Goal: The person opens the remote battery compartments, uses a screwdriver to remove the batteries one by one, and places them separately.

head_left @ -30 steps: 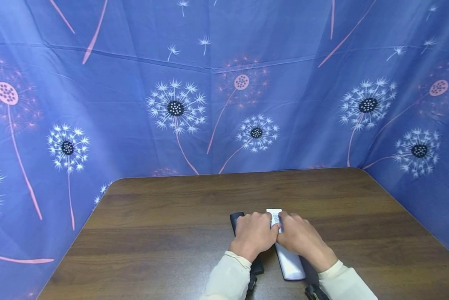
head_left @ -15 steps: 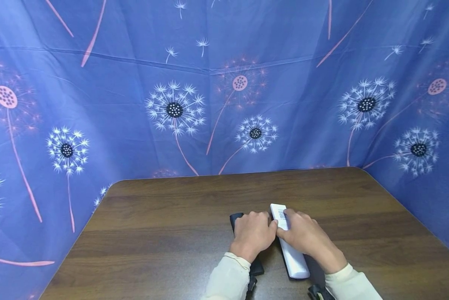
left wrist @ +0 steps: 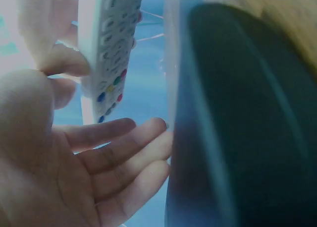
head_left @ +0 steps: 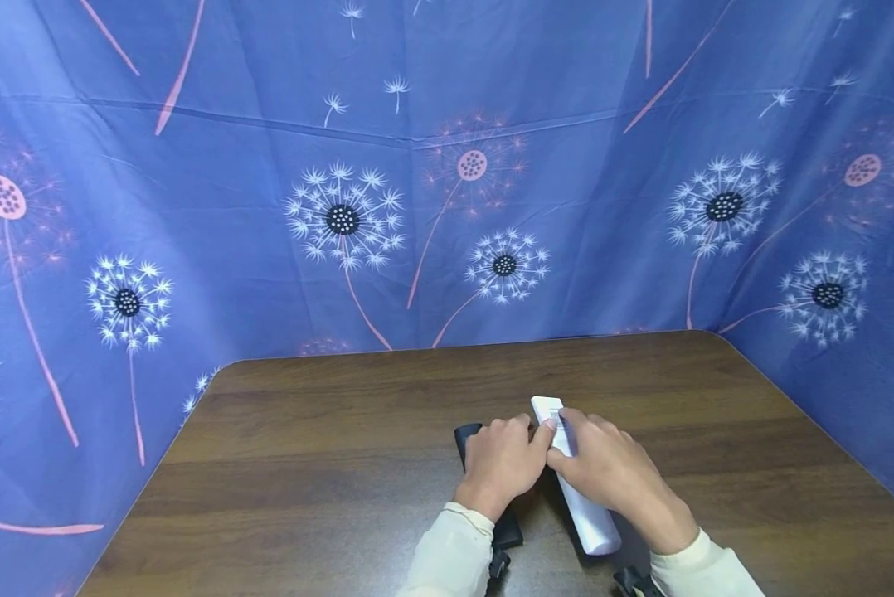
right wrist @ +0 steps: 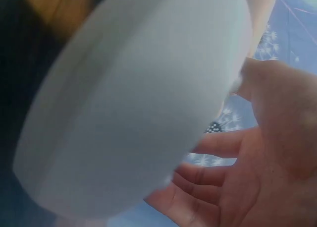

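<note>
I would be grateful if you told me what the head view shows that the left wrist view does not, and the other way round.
Only the head view shows both pale sleeves, the black-centred dandelion prints and the buttonless side of the white remote.

Only the left wrist view shows that remote's coloured buttons and the palm side of the left hand.

Both show the left hand, the white remote, the dark object and some blue cloth.

a blue dandelion-print cloth (head_left: 417, 178) hangs behind a brown wood-grain table (head_left: 327, 452) with rounded corners.
</note>
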Demonstrator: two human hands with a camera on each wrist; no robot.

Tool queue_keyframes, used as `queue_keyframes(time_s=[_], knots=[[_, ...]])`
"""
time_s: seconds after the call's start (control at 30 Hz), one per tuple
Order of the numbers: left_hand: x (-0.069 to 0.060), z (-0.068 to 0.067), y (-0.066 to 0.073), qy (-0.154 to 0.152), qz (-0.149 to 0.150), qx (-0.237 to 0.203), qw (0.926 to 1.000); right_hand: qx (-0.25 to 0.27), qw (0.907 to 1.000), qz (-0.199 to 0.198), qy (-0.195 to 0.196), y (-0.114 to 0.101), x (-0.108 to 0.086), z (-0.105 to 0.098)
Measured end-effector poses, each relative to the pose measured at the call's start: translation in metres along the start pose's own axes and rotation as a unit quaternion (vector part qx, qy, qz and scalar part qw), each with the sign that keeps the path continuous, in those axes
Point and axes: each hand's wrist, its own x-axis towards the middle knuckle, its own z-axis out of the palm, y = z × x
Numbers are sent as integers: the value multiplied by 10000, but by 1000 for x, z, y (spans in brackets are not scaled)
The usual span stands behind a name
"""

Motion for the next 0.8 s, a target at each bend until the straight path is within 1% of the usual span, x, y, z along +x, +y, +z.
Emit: queue_keyframes(time_s=[0.1, 0.2, 0.27, 0.4, 0.6, 0.8], knots=[[0, 0, 0, 78, -17, -198, 9998, -59, 9999, -48, 134, -2, -3, -2], [0, 1, 0, 135, 4, -219, 9997, -107, 9995, -135, 271, -4, -5, -3], [0, 1, 0, 108, 18, -240, 9997, -148, 9992, -186, 333, -4, -6, -4], [0, 1, 0, 71, 58, -275, 9996, -209, 9989, -243, 351, -5, -7, -5], [0, 0, -1, 55, 94, -197, 9997, -360, 9980, -400, 339, -7, -7, -7], [1, 0, -2, -36, 3, -535, 9986, -376, 9975, -471, 377, -9, -7, -6]])
